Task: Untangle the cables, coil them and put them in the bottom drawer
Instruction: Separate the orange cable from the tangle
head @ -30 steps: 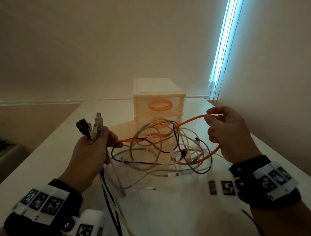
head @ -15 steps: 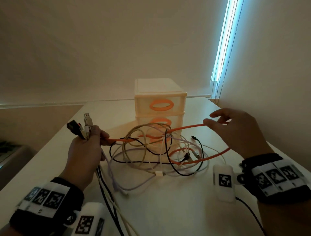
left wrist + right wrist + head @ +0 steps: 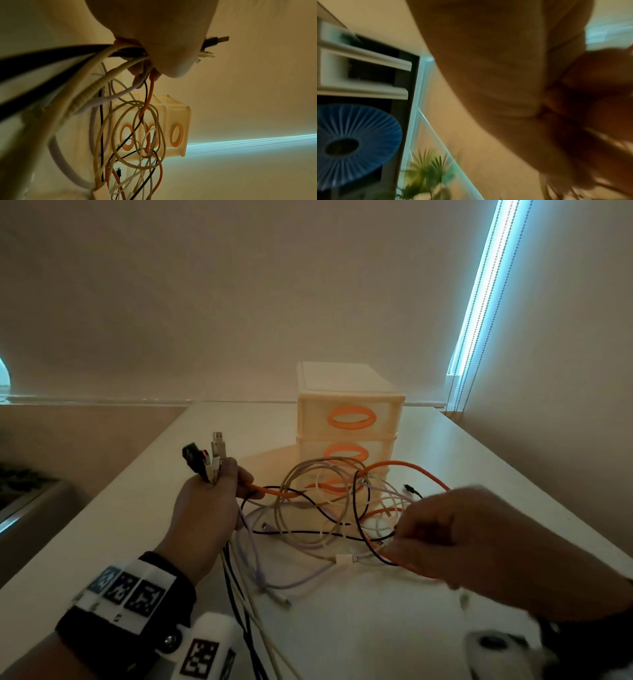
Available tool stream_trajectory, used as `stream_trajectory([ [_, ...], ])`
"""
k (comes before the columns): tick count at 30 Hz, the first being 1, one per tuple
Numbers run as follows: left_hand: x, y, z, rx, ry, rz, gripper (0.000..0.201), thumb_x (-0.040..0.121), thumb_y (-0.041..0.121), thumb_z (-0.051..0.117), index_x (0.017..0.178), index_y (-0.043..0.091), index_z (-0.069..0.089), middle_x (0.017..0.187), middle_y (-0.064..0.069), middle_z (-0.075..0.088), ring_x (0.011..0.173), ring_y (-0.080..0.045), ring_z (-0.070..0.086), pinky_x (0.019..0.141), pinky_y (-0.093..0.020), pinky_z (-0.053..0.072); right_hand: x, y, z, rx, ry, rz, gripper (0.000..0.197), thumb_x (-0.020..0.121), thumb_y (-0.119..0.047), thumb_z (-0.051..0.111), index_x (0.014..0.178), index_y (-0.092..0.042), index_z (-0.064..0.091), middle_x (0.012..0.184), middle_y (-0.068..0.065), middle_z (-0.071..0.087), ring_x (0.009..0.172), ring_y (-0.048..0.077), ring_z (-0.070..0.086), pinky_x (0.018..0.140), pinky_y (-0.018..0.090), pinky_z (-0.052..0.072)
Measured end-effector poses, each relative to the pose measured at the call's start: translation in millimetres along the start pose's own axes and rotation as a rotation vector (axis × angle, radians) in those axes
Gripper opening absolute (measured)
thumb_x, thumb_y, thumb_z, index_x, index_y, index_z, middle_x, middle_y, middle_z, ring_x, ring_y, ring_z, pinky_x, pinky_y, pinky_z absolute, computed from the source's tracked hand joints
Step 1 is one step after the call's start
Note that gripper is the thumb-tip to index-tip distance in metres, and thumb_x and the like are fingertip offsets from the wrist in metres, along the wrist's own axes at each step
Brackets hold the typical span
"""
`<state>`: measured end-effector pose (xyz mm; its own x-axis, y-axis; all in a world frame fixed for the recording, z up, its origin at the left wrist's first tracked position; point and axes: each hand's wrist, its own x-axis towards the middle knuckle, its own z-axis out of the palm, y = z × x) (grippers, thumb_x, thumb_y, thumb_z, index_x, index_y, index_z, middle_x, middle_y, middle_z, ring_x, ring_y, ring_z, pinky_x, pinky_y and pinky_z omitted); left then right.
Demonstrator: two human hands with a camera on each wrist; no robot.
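Cables (image 3: pixel 318 508): orange, black, cream, white and lilac, looped together in one loose tangle on the white table, just before the drawer unit (image 3: pixel 346 419). Plug ends bunched upright at left, tails trailing toward the near edge. Unit: cream plastic, three stacked drawers with orange oval handles, all closed, the bottom drawer (image 3: pixel 337 486) partly hidden behind the loops.

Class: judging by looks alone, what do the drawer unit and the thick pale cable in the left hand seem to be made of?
Drawer unit: probably moulded plastic; cream, translucent, slightly glossy, with orange oval handles. Pale cable: apparently a braided fabric jacket; the left wrist view shows a matte woven texture on it.
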<state>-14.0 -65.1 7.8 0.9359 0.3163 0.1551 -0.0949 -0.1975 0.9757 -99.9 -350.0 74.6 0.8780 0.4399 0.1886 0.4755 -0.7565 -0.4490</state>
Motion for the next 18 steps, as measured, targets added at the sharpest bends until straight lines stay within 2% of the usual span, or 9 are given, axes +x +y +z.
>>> stream_trajectory([
  [1,0,0,1,0.0,-0.002,-0.002,0.045,0.109,0.039,0.041,0.092,0.01,0.069,0.077,-0.001,0.078,0.04,-0.015,0.05,0.055,-0.03,0.042,1,1,13,-0.097,-0.1,0.025,0.011,0.094,-0.037,0.067,0.09,-0.031,0.075,0.066,-0.011,0.064,0.062,-0.006,0.062,0.055,0.008,0.045],
  [2,0,0,1,-0.004,-0.006,-0.004,0.045,0.109,0.04,0.041,0.092,0.01,0.069,0.078,0.0,0.078,0.04,-0.016,0.051,0.056,-0.03,0.043,4,3,24,-0.197,-0.125,0.051,0.012,0.098,-0.033,0.062,0.097,-0.031,0.074,0.071,-0.016,0.062,0.067,-0.012,0.061,0.058,0.006,0.044],
  [4,-1,0,2,-0.009,-0.016,0.002,0.044,0.109,0.039,0.041,0.092,0.009,0.069,0.079,0.0,0.078,0.041,-0.016,0.051,0.057,-0.031,0.045,14,15,38,-0.273,-0.054,0.111,0.015,0.1,-0.029,0.058,0.101,-0.031,0.073,0.082,-0.018,0.063,0.07,-0.007,0.061,0.062,0.006,0.045],
  [6,-2,1,1,-0.004,-0.012,0.005,0.044,0.109,0.039,0.041,0.091,0.01,0.069,0.078,0.001,0.078,0.04,-0.015,0.051,0.055,-0.029,0.044,24,23,43,-0.303,-0.055,0.168,0.01,0.098,-0.028,0.061,0.099,-0.03,0.071,0.09,-0.015,0.064,0.071,-0.003,0.059,0.059,0.008,0.043],
  [9,-2,1,1,-0.006,-0.011,0.002,0.044,0.109,0.039,0.041,0.091,0.009,0.069,0.076,0.0,0.078,0.041,-0.015,0.051,0.054,-0.028,0.042,33,27,45,-0.349,-0.105,0.208,0.011,0.094,-0.03,0.066,0.104,-0.034,0.065,0.084,-0.019,0.053,0.069,-0.005,0.049,0.051,0.008,0.034],
  [12,-2,0,1,-0.005,-0.013,0.007,0.043,0.109,0.037,0.042,0.091,0.009,0.069,0.076,-0.001,0.078,0.04,-0.012,0.052,0.054,-0.028,0.043,33,25,42,-0.294,-0.135,0.209,0.016,0.091,-0.032,0.068,0.1,-0.038,0.058,0.082,-0.018,0.055,0.071,-0.003,0.054,0.053,0.011,0.038],
  [14,-1,-1,1,0.001,-0.016,0.009,0.043,0.109,0.037,0.041,0.09,0.01,0.069,0.076,0.001,0.078,0.039,-0.011,0.052,0.056,-0.029,0.044,31,28,34,-0.189,-0.166,0.22,0.019,0.088,-0.027,0.071,0.093,-0.039,0.056,0.079,-0.012,0.064,0.068,0.001,0.059,0.056,0.014,0.045],
  [15,0,-3,1,0.009,-0.013,0.007,0.043,0.109,0.037,0.041,0.089,0.01,0.069,0.076,0.001,0.078,0.039,-0.012,0.052,0.057,-0.03,0.044,31,30,27,-0.074,-0.128,0.231,0.02,0.087,-0.02,0.072,0.09,-0.034,0.058,0.075,-0.009,0.066,0.062,0.001,0.058,0.055,0.015,0.046],
  [18,6,-9,-2,0.028,0.027,-0.012,0.046,0.109,0.038,0.042,0.084,0.01,0.068,0.076,-0.003,0.077,0.044,-0.021,0.054,0.06,-0.032,0.044,29,42,-11,0.583,0.199,0.281,0.022,0.084,0.012,0.053,0.079,-0.01,0.056,0.061,0.004,0.052,0.05,0.011,0.046,0.044,0.021,0.038],
])
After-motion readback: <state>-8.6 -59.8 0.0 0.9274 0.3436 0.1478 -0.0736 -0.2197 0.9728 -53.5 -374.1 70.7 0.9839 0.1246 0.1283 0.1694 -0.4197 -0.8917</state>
